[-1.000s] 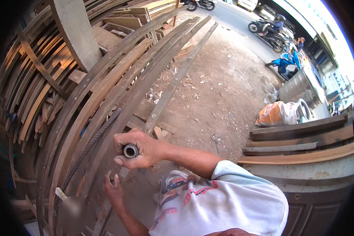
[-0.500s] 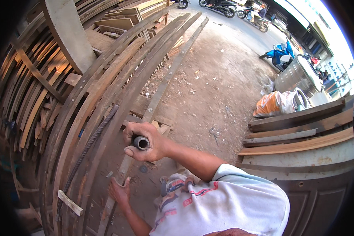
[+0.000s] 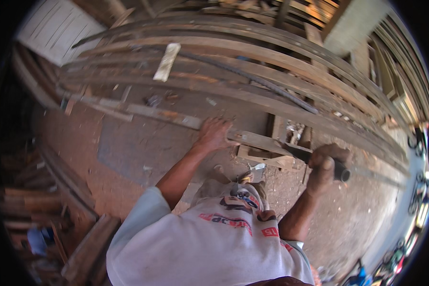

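Observation:
A long narrow wooden beam lies across in front of me, its face stained and marked. My left hand is closed over it, fingers across the top and thumb along the near side. Further right, my right hand is wrapped round a hand tool with a hollow, dark, pipe-like handle. From that fist a flat dark blade points left, lying over the beam; whether its edge touches the wood I cannot tell.
Several long beams run side by side beyond my hands, with a ribbed steel bar and a short pale wood piece on them. A concrete post stands behind. Wood scraps lie below; motorbikes are at far right.
My view has swung left, so the beams now run across it. My right hand, still gripping the tool, has lowered toward the beam, and the blade now shows. My left hand stays on the beam.

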A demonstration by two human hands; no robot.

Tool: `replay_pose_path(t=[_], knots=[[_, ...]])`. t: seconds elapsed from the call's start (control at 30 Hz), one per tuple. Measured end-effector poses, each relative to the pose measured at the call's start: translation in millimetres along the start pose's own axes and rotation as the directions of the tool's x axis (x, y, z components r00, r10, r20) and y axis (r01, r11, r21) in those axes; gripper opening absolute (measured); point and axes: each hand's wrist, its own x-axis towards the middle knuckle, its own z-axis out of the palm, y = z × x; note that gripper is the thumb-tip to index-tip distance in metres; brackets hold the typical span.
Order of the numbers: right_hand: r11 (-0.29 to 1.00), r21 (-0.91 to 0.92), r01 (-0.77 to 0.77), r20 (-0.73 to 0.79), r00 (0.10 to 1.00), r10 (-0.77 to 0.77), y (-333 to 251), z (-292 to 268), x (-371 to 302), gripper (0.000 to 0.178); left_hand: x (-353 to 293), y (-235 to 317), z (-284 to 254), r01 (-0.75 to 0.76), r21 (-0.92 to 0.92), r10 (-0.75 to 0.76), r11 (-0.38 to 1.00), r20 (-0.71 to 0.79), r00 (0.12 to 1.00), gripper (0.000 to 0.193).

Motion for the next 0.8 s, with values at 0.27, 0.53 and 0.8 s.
replay_pose_path(t=[0.27, 0.53, 0.8], knots=[[0.987, 0.086, -0.132, 0.219, 0.969, 0.111, 11.9, 2.4, 26.3, 0.044, -16.9, -7.0, 45.4, 0.04, -0.06, -0.048, 0.997, -0.138, 0.989, 0.099], [0.987, 0.111, -0.119, 0.21, 0.973, 0.094, 23.8, -15.5, 39.7, 0.039, -8.0, -8.7, 44.9, 0.058, -0.061, -0.064, 0.996, -0.092, 0.994, 0.098], [0.995, 0.022, -0.097, 0.219, 0.972, 0.089, 21.5, 31.9, 40.2, 0.043, -11.1, -10.6, 29.1, 0.043, -0.035, -0.045, 0.998, -0.039, 0.998, 0.092]])
